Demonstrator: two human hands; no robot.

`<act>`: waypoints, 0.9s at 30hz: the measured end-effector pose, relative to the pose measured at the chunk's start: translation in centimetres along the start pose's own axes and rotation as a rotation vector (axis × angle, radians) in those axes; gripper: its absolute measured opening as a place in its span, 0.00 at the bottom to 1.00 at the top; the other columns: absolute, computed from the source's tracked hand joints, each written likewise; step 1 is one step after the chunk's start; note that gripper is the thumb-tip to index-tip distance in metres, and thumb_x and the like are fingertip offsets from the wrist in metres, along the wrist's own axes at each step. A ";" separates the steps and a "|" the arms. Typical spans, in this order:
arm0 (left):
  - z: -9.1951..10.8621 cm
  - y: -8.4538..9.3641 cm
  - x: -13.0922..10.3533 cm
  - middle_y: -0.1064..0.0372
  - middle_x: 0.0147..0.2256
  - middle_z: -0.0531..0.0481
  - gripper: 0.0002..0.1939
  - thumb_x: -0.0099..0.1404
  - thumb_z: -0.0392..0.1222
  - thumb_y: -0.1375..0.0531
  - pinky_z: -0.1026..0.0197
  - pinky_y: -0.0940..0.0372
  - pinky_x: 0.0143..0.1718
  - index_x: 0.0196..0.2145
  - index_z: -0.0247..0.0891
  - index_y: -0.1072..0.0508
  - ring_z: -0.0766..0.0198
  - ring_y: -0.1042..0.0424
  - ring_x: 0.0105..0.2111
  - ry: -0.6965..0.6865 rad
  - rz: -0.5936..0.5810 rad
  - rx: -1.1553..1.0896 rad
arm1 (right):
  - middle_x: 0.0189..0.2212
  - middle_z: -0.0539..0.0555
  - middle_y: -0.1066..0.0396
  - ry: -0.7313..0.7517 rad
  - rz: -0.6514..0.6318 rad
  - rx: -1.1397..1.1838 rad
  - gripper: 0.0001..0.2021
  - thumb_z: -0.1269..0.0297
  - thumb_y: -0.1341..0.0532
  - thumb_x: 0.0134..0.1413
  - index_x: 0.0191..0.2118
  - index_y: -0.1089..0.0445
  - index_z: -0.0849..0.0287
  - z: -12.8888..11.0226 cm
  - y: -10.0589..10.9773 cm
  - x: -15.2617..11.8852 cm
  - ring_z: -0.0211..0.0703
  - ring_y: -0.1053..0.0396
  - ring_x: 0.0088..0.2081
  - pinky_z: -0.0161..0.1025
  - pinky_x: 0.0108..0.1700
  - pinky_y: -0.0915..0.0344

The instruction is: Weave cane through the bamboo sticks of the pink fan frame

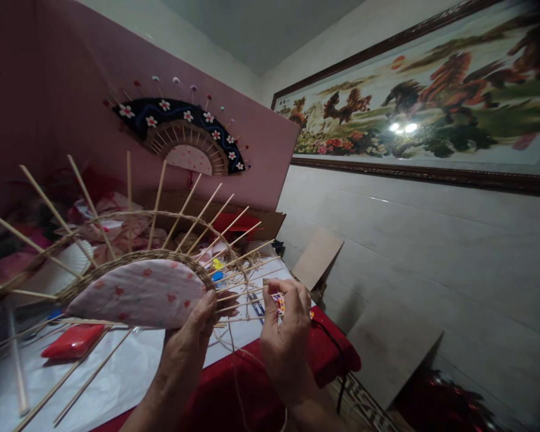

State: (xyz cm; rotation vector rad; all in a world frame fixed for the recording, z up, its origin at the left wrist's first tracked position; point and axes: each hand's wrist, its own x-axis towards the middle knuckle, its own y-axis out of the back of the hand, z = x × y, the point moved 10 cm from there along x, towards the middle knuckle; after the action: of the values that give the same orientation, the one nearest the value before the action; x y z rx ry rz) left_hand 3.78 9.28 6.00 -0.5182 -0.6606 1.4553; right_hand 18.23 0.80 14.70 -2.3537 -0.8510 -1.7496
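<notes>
A red, shiny packet lies on the white sheet; I cannot tell what is in it. Behind the half-made fan sits a pale ribbed dish, partly hidden. My left hand is clamped on the fan's lower right end, thumb on the dotted cloth. My right hand is curled beside the stick ends, thumb and forefinger close; whether they pinch anything I cannot tell. Loose sticks lie at lower left, cord trails below the fan, and a finished fan hangs on the pink board. Red cloth edges the table; a framed horse picture is on the wall.
</notes>
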 end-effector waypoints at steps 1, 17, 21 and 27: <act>0.0 0.0 0.0 0.22 0.29 0.45 0.09 0.51 0.43 0.35 0.62 0.28 0.33 0.29 0.34 0.22 0.57 0.24 0.32 0.005 -0.001 -0.006 | 0.35 0.55 0.34 0.005 -0.007 0.007 0.05 0.74 0.46 0.59 0.39 0.37 0.59 0.0 -0.1 -0.1 0.46 0.38 0.41 0.46 0.44 0.41; -0.5 0.8 0.3 0.22 0.30 0.47 0.14 0.46 0.44 0.31 0.66 0.28 0.34 0.30 0.34 0.22 0.59 0.24 0.33 0.022 0.038 -0.033 | 0.35 0.55 0.31 0.053 -0.022 0.140 0.12 0.78 0.50 0.60 0.44 0.35 0.59 -1.0 -0.2 -0.5 0.44 0.36 0.41 0.46 0.45 0.39; -0.3 0.4 0.3 0.22 0.30 0.47 0.12 0.47 0.44 0.32 0.63 0.27 0.32 0.29 0.35 0.22 0.58 0.24 0.33 0.008 0.018 -0.026 | 0.36 0.55 0.31 0.059 -0.030 0.146 0.12 0.78 0.50 0.60 0.44 0.35 0.58 -1.2 -0.3 -0.5 0.44 0.36 0.42 0.47 0.46 0.39; -0.3 0.5 0.2 0.22 0.30 0.46 0.14 0.47 0.45 0.32 0.63 0.28 0.34 0.30 0.34 0.22 0.58 0.24 0.34 0.011 0.021 -0.017 | 0.37 0.54 0.32 0.024 0.039 0.169 0.08 0.74 0.45 0.58 0.42 0.34 0.58 -0.5 1.3 -0.4 0.44 0.35 0.42 0.44 0.45 0.38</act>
State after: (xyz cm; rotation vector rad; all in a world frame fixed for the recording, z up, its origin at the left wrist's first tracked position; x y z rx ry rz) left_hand 3.62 9.59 5.42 -0.5474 -0.6619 1.4664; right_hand 18.34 -0.65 14.84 -2.2223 -0.9039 -1.6191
